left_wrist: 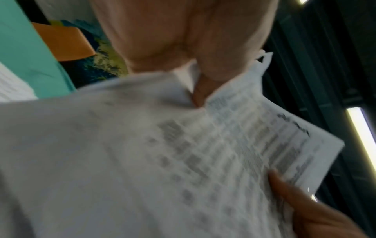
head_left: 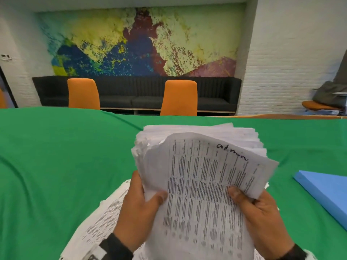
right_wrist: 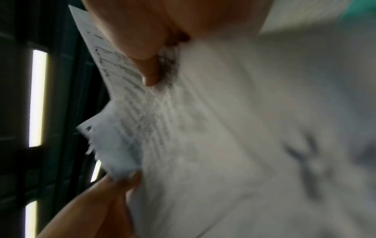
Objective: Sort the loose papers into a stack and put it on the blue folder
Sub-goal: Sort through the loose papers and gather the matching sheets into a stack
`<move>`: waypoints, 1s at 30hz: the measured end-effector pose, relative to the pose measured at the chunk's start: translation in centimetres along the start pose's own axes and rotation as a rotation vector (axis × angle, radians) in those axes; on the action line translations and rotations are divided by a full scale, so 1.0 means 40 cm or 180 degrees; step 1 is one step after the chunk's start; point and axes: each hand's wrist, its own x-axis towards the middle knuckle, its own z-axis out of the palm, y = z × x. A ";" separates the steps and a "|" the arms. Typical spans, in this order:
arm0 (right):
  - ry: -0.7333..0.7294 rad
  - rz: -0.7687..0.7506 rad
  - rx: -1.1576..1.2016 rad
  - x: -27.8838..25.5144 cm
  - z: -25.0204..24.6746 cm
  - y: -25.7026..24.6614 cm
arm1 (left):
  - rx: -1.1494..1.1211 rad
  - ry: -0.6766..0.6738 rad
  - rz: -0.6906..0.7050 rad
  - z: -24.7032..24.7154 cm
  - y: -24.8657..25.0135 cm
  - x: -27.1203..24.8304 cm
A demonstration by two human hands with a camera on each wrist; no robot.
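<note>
A thick stack of printed papers (head_left: 202,177) is held upright above the green table, its top sheet marked "admin". My left hand (head_left: 140,205) grips the stack's left edge, thumb on the front sheet. My right hand (head_left: 257,212) grips the right edge, thumb on the front too. The blue folder (head_left: 324,190) lies flat on the table at the right. Both wrist views are blurred: the left wrist view shows the stack (left_wrist: 162,161) under my left hand (left_wrist: 183,48), and the right wrist view shows the papers (right_wrist: 223,145) pinched by my right hand (right_wrist: 142,40).
More loose printed sheets (head_left: 105,218) lie on the green tablecloth (head_left: 56,166) beneath my left forearm. Two orange chairs (head_left: 179,98) stand behind the table's far edge, with a dark sofa (head_left: 135,94) against the painted wall.
</note>
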 end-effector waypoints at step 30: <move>-0.0238 0.0606 -0.0792 0.062 -0.064 0.012 | 0.0036 0.0040 0.0184 -0.018 0.034 0.062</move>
